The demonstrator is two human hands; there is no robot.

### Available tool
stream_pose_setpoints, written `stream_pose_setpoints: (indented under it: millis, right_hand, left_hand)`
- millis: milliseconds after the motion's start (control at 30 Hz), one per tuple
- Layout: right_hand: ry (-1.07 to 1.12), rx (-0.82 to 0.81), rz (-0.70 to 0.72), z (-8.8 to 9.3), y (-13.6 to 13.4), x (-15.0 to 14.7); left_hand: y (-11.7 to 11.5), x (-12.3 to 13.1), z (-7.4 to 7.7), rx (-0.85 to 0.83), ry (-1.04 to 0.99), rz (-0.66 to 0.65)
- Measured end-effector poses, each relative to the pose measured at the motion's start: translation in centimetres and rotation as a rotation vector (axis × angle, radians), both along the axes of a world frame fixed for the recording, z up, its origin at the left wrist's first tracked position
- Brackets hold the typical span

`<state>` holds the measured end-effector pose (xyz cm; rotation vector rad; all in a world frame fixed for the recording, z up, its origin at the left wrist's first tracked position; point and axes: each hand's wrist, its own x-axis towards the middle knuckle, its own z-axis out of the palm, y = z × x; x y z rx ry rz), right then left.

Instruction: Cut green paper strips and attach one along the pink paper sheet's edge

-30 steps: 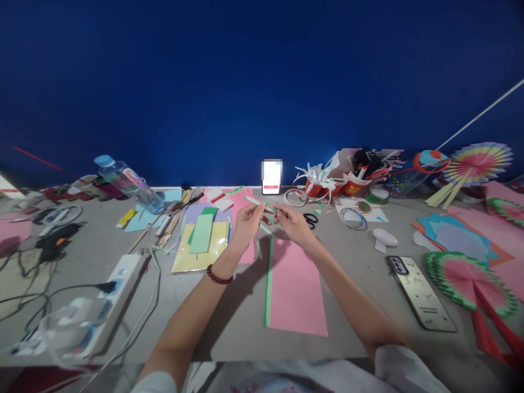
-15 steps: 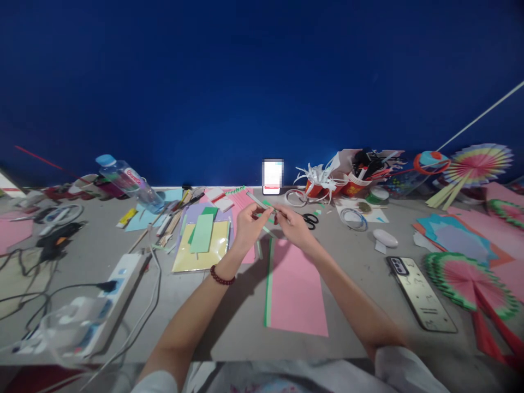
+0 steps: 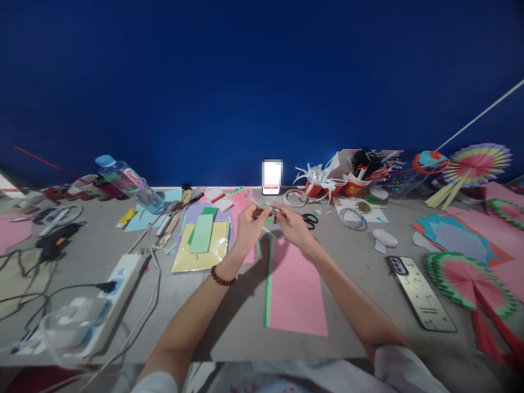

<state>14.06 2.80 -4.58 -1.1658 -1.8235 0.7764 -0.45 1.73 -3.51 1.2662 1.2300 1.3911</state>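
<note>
My left hand (image 3: 248, 226) and my right hand (image 3: 291, 225) are raised together above the grey table (image 3: 229, 322), fingers pinched. Between them they hold a thin green paper strip (image 3: 257, 202) that slants up to the left. My left wrist wears a dark red bead bracelet (image 3: 222, 277). Just below the hands lies a pink paper sheet (image 3: 295, 286) with a green strip along its left edge. Left of the hands lies a stack of yellow, green and purple paper (image 3: 202, 238).
A lit phone (image 3: 272, 177) stands against the blue wall. Black scissors (image 3: 310, 219), tape rolls (image 3: 353, 217) and red cups (image 3: 338, 187) sit behind. A second phone (image 3: 421, 293) and folded paper fans (image 3: 464, 278) lie right. A power strip (image 3: 117, 288), cables and a water bottle (image 3: 129, 183) lie left.
Both hands have shifted slightly while working the green strip between the fingers; the strip's tilt changed a little. Nothing else on the table moved.
</note>
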Motion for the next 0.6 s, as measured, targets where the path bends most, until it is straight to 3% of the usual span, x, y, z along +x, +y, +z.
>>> stream_pose_setpoints:
  millis: [367, 600]
  right_hand:
    - [0.011, -0.046, -0.025, -0.15, 0.15, 0.29]
    - [0.046, -0.045, -0.015, -0.13, 0.09, 0.17]
  left_hand:
    - [0.51, -0.21, 0.01, -0.105, -0.132, -0.069]
    - [-0.16, 0.19, 0.4, 0.037, 0.056, -0.015]
